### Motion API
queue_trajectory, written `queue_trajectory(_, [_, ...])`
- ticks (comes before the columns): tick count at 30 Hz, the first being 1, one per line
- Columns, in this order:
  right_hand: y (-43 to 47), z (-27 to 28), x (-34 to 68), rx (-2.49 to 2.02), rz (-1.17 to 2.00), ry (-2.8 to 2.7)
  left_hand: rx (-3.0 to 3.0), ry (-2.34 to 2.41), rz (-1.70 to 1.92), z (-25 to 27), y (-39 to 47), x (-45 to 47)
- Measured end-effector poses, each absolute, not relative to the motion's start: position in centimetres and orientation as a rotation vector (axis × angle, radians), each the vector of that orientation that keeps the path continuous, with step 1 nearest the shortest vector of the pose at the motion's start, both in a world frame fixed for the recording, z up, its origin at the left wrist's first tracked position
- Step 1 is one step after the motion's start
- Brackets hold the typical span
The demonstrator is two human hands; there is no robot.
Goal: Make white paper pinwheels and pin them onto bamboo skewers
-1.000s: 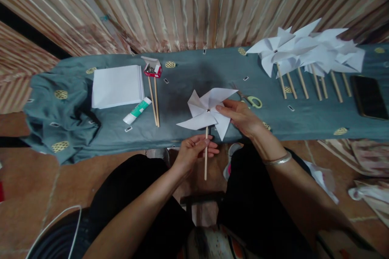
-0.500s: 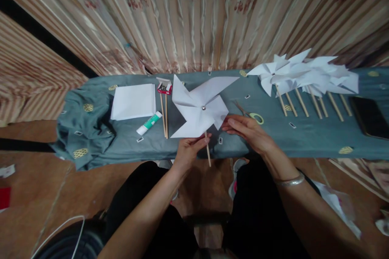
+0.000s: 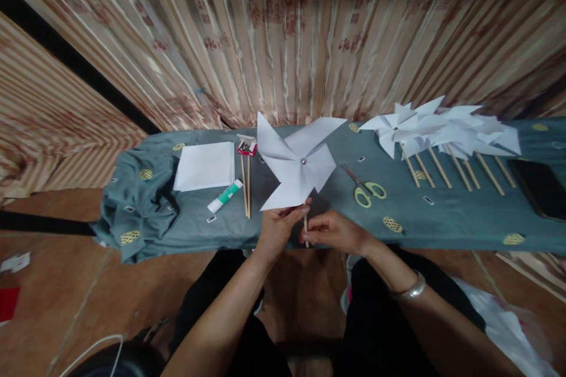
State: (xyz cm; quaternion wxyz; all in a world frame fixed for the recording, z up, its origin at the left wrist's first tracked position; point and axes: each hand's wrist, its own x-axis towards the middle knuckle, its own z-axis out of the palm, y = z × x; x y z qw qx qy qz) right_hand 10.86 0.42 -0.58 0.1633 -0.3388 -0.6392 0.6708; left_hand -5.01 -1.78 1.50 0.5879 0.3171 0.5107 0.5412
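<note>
A white paper pinwheel (image 3: 294, 166) with a silver pin at its centre is held upright over the front of the table. My left hand (image 3: 279, 228) is closed around its wooden stick, just below the paper blades. Lower on the same stick, the fingers of my right hand (image 3: 329, 231) are closed near its bottom end. To the right of the pinwheel lie scissors (image 3: 365, 187) with pale green handles. On its left are two loose wooden sticks (image 3: 246, 194) and a small red box of pins (image 3: 246, 146).
A stack of white paper (image 3: 206, 166) and a glue stick (image 3: 225, 196) lie on the left. Several finished pinwheels (image 3: 442, 129) overlap at the right, beside a black phone (image 3: 540, 188). Bunched cloth (image 3: 141, 194) covers the table's left end; a pleated curtain (image 3: 283, 41) hangs behind.
My right hand has moved from beside the blades down to the lower stick and closed on it. The scissors' handles are now uncovered. The view has shifted slightly.
</note>
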Motion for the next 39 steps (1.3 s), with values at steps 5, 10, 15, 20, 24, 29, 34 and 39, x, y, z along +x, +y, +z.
queue_trajectory(5, [0.8,-0.5,11.0,-1.000,1.854,-1.791,0.818,1.211,1.193,0.9,-1.7,-5.1])
queue_trajectory(10, [1.1,-0.2,11.2,-1.027,1.827,-1.769,0.866,1.226,1.171,0.3,-1.5,-5.0])
queue_trajectory(15, [2.6,1.4,13.9,-1.165,1.654,-1.597,0.910,1.263,1.178,0.0,-1.1,-5.3])
queue_trajectory(20, [3.7,1.6,15.3,-1.216,1.269,-1.192,0.896,1.219,1.168,-0.2,-0.9,-5.2])
queue_trajectory(24, [3.8,1.4,14.4,-1.138,1.337,-1.086,0.904,1.214,1.145,-0.2,-1.0,-4.8])
queue_trajectory(29, [3.7,2.2,14.0,-1.115,1.425,-1.036,0.940,1.214,1.127,-0.3,-1.0,-4.7])
queue_trajectory(34, [3.5,2.5,13.9,-1.135,1.479,-0.961,0.906,1.232,1.141,-0.7,-0.7,-4.6])
queue_trajectory(39, [3.3,2.4,13.6,-1.128,1.554,-0.964,0.903,1.238,1.163,-1.0,-0.7,-4.4])
